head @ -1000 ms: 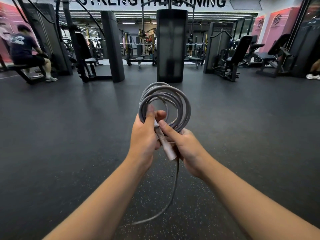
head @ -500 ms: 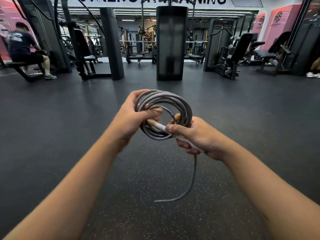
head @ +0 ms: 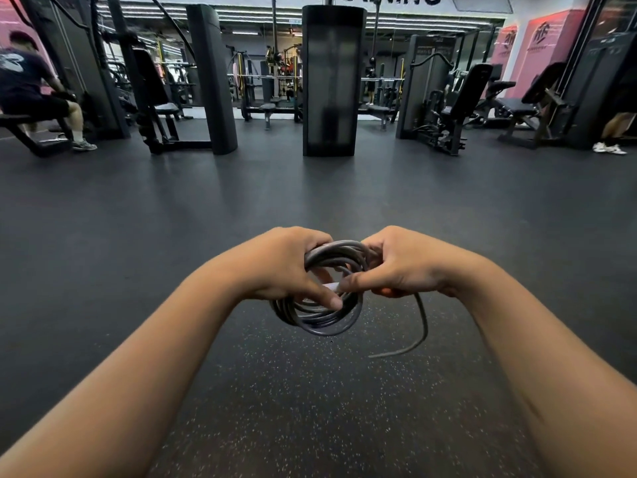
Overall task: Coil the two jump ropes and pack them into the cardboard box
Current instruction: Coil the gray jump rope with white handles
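Jump rope (head: pixel 319 319), grey: one, coiled in several loops, held in mid-air over the dark speckled floor (head: pixel 310 408); one loose tail hangs right. Hands: two. Left hand (head: pixel 286 267) grips the coil's left side; right hand (head: pixel 396 267) pinches the pale handle (head: pixel 332 287) at centre. Far: gym machines, one seated person (head: pixel 31 88) left.

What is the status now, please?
Left hand and right hand both grip the rope coil. Loose tail hangs right. No box in view.

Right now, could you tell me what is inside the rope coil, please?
Through the coil a pale handle crosses the opening, pinched by the right hand; the left hand grips the coil. The handle's far end is hidden by fingers.
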Motion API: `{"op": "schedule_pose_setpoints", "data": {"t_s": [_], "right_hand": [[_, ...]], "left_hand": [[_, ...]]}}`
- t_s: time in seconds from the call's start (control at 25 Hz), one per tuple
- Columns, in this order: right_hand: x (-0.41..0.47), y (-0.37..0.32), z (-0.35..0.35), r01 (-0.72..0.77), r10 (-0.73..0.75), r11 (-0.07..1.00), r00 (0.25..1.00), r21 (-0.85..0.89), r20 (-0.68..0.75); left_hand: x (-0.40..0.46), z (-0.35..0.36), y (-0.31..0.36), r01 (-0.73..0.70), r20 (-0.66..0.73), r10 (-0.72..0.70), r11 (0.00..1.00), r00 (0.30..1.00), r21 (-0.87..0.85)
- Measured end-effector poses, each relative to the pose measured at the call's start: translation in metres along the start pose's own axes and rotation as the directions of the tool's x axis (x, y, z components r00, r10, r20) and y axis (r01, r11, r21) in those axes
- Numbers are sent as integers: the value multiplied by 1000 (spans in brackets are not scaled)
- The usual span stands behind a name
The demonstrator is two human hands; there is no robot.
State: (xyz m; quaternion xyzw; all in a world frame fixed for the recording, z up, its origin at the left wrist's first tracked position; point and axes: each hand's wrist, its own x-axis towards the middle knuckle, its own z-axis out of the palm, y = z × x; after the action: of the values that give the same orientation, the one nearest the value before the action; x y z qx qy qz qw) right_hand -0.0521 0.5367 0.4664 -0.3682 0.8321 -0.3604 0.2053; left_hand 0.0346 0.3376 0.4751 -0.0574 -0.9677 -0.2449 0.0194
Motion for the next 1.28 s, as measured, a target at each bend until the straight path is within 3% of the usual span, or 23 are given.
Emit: {"op": "schedule_pose_setpoints", "data": {"t_s": [0.12, 0.24, 0.32, 0.4, 0.48, 0.64, 0.92, 1.0, 1.2, 1.28], "right_hand": [[-1, -4, -3, 23, -20, 998, 998, 59, -52], [-3, -1, -15, 63, -23, 960, 989, 274, -147], [-2, 13, -23, 84, 36, 883, 968, 462, -247], [-1, 23, -23, 94, 67, 879, 947, 468, -316], [3, 22, -6, 132, 19, 888, 946, 440, -323], [9, 4, 32, 247, -33, 850, 906, 466, -422], [16, 2, 42, 361, -99, 715, 900, 598, -424], [18, 1, 41, 351, -125, 747, 908, 565, -399], [17, 3, 24, 321, -176, 856, 918, 405, -357], [11, 3, 12, 292, -204, 915, 930, 279, -305]], "left_hand": [[3, 7, -6, -34, -71, 30, 998, 997, -56], [1, 10, -17, -38, -75, 8, 908, 997, -418], [-1, 13, -20, -9, -85, -75, 696, 994, -718], [2, 17, -17, -37, -130, -184, 439, 974, -898], [7, 24, -9, -104, -186, -247, 310, 951, -945], [13, 38, 3, -204, -279, -325, 246, 903, -948], [9, 40, 5, -189, -196, -401, 56, 895, -980], [8, 39, 3, -192, -205, -410, 71, 889, -979], [6, 33, -3, -133, -332, -333, 501, 883, -855], [2, 19, -6, -133, -436, -277, 698, 856, -703]]}}
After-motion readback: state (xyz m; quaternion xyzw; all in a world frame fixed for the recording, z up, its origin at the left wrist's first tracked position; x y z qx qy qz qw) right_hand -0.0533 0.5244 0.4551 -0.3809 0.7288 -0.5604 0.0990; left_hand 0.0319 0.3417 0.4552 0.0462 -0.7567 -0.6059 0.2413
